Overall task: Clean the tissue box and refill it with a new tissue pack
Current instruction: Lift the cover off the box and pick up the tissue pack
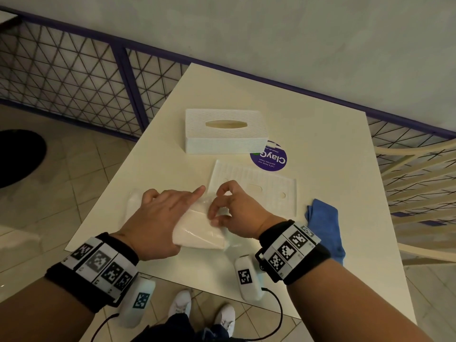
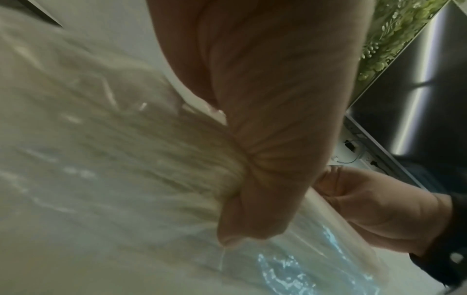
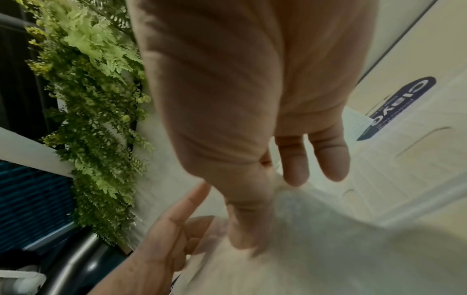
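Observation:
A new tissue pack [image 1: 199,233] in clear plastic wrap lies at the table's near edge. My left hand [image 1: 170,213] grips it from the left with one finger stretched out; in the left wrist view its thumb [image 2: 252,215] digs into the pack [image 2: 113,159]. My right hand [image 1: 218,213] pinches the loose wrap at the pack's far right end, and the right wrist view shows the thumb [image 3: 242,225] pinching the wrap [image 3: 316,229]. The white tissue box cover [image 1: 224,130] stands farther back, with its flat base plate [image 1: 266,191] lying between it and my hands.
A blue cloth [image 1: 324,225] lies at the right near edge of the white table [image 1: 320,144]. A purple round sticker [image 1: 271,159] sits beside the box cover. A cream chair [image 1: 419,188] stands to the right, and a purple mesh railing [image 1: 74,77] runs behind.

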{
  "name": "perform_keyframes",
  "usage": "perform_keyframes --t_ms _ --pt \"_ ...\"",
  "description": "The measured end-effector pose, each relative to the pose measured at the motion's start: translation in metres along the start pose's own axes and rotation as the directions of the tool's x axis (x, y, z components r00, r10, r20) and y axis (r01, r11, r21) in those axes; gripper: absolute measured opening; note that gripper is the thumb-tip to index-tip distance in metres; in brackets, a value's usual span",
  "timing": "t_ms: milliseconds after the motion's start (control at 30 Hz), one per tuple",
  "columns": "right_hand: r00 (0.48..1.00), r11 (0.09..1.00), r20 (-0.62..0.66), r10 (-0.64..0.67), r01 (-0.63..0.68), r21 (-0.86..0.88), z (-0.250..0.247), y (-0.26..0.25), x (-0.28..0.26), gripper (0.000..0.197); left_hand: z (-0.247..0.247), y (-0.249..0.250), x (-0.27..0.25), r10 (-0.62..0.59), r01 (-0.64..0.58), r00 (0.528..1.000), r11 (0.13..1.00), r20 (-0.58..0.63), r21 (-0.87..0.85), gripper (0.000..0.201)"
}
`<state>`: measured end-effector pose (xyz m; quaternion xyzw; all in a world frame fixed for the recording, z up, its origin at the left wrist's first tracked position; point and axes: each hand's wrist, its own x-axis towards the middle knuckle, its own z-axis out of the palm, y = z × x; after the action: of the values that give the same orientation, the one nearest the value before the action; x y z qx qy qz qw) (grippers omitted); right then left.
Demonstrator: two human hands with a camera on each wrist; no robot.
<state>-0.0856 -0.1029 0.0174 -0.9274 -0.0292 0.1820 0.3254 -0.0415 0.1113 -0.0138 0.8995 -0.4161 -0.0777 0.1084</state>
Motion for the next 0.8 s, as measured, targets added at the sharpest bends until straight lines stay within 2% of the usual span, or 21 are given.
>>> perform_keyframes --t_ms 100,167,233,367,567,667,767,800 --pt "0.994 0.984 0.073 -0.085 0.095 -0.153 0.005 0.002 0.002 0.016 0.002 0.001 0.0 0.028 -0.028 0.999 1.0 0.015 0.011 0.121" --pt "0.992 0.976 0.069 -0.106 0.117 -0.185 0.009 0.002 0.004 0.022 0.004 0.001 0.0 0.028 -0.028 0.999 1.0 0.025 -0.002 0.12" --pt "0.995 0.982 0.052 -0.084 0.091 -0.167 0.014 0.004 0.005 0.027 0.005 -0.001 0.0 0.029 -0.029 0.999 0.999 0.033 -0.021 0.119" --pt "0.998 0.989 0.06 0.0 0.009 -0.15 0.017 0.006 0.006 0.023 0.006 -0.001 -0.001 0.04 -0.038 0.998 0.999 0.045 -0.037 0.119" --pt "0.999 0.993 -0.009 -0.035 0.034 -0.117 0.006 0.012 -0.003 0.026 0.003 -0.013 0.0 0.018 -0.018 0.997 1.0 0.071 0.002 0.118" --pt "0.999 0.996 0.016 0.043 -0.041 -0.075 -0.003 0.029 -0.011 0.031 0.001 -0.027 -0.003 -0.019 0.016 0.994 1.0 0.104 0.027 0.117" --pt "0.979 0.983 0.119 0.167 -0.156 -0.096 0.0 0.046 -0.019 0.022 0.001 -0.034 -0.007 -0.031 0.017 0.983 0.997 0.182 0.078 0.125" --pt "0.974 0.978 0.115 0.195 -0.183 -0.104 0.003 0.048 -0.021 0.021 0.0 -0.035 -0.009 -0.056 0.04 0.972 0.997 0.23 0.071 0.128"
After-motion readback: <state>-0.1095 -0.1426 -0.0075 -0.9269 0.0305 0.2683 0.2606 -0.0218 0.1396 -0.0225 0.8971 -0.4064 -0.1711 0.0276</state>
